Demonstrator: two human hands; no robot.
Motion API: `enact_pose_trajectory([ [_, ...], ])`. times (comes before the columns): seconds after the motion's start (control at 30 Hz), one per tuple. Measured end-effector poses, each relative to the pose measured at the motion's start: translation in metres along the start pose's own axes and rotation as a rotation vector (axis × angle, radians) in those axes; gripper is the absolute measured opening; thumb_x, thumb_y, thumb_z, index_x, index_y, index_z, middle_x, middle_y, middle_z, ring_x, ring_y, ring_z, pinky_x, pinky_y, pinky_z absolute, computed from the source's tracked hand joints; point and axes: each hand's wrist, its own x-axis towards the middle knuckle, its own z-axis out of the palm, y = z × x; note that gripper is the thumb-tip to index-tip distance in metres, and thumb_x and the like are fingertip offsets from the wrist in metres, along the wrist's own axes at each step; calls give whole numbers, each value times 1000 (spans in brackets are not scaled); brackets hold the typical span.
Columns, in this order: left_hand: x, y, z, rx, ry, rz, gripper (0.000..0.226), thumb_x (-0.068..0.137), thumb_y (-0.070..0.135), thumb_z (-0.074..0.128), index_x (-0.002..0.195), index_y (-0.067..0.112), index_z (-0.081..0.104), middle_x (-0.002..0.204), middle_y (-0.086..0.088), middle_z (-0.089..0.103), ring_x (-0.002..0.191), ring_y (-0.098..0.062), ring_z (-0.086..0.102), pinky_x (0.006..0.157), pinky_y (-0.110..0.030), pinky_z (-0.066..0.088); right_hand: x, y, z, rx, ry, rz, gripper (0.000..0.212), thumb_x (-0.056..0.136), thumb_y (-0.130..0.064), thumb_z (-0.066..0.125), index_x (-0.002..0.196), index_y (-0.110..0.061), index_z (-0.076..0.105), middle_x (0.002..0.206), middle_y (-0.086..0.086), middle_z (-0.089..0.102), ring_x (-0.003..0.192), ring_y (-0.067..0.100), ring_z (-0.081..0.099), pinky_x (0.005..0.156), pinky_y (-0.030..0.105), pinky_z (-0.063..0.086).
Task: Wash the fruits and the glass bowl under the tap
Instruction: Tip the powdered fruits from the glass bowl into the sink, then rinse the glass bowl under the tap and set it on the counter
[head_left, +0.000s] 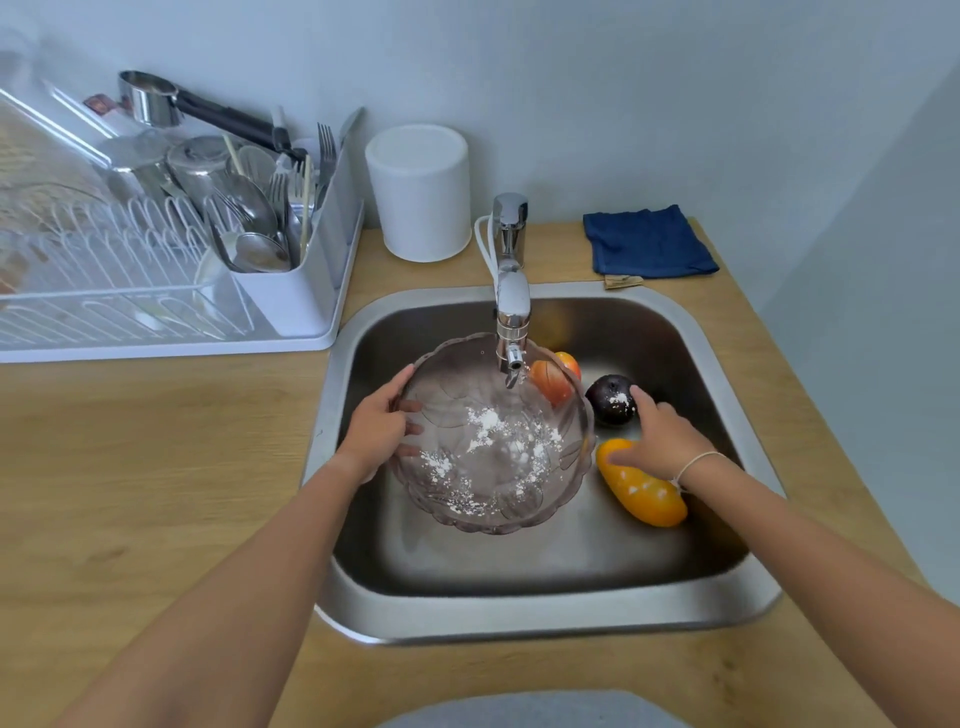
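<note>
A clear glass bowl (493, 441) dusted with white powder is tilted in the steel sink (545, 597), under the chrome tap (511, 312). My left hand (379, 426) grips its left rim, thumb on the inside. My right hand (660, 441) reaches over the fruits with straight fingers. Its index finger touches a dark purple plum (610, 397) and its thumb rests on an orange mango (641, 491). Both fruits carry white powder. A red-orange fruit (556, 376) lies behind the bowl's far rim. No water stream is visible.
A white dish rack (171, 249) with cutlery and steel cups stands on the wooden counter at the left. A white cylindrical container (421, 192) sits behind the sink. A folded blue cloth (647, 241) lies at the back right.
</note>
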Motion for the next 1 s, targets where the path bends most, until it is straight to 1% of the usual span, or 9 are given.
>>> enact_pose_trajectory([
  [0.13,-6,9,-8,0,15,41,72,86,-13,34,141,34,37,108,-10,58,84,-23,59,61,-37,60,14,-30,-31,109,112,-126,91,78,-32,70,148,-23,12,144,16,34,127,33,43,102,45,42],
  [0.23,-10,13,-13,-5,24,54,71,87,-12,33,141,34,37,109,-12,59,85,-23,61,58,-34,60,25,-51,-52,153,173,-208,83,82,-28,66,148,-20,17,145,16,35,128,31,43,102,45,42],
  [0.3,-13,17,-17,-15,32,67,71,88,-12,32,141,34,37,108,-11,59,85,-23,61,57,-33,59,32,-66,-64,164,216,-249,77,84,-24,64,147,-19,20,146,14,36,130,30,42,104,43,41],
  [0.43,-18,24,-21,-8,44,88,70,87,-12,32,141,33,38,107,-9,61,88,-26,63,66,-41,60,40,-90,-82,204,292,-340,69,87,-23,61,146,-20,25,147,12,37,132,29,39,106,40,35],
  [0.53,-21,29,-24,-19,30,81,71,88,-13,32,141,33,37,111,-11,61,91,-27,65,63,-38,61,46,-106,-91,223,339,-415,65,88,-23,59,144,-17,28,146,10,38,131,29,39,105,40,35],
  [0.6,-31,32,-37,-42,83,95,70,88,-13,32,141,33,37,112,-12,61,90,-27,65,60,-35,61,49,-132,-95,236,330,-524,61,88,-23,58,142,-13,32,144,11,40,130,29,40,105,40,34],
  [0.7,-33,35,-39,-49,78,98,70,88,-14,32,141,32,38,111,-12,61,87,-24,66,58,-34,61,58,-144,-98,207,406,-547,57,89,-21,55,141,-12,34,143,13,42,130,30,40,105,38,35],
  [0.87,-37,38,-38,-65,75,108,68,89,-13,33,140,31,40,111,-13,61,88,-27,63,61,-37,61,72,-148,-104,164,487,-579,47,90,-22,48,137,-19,41,134,13,48,117,30,48,92,34,41],
  [1.0,-38,40,-39,-85,79,106,67,90,-13,34,139,32,41,114,-15,61,89,-28,62,61,-37,61,79,-157,-107,132,499,-595,42,93,-24,45,135,-21,45,135,9,49,119,29,48,95,35,40],
])
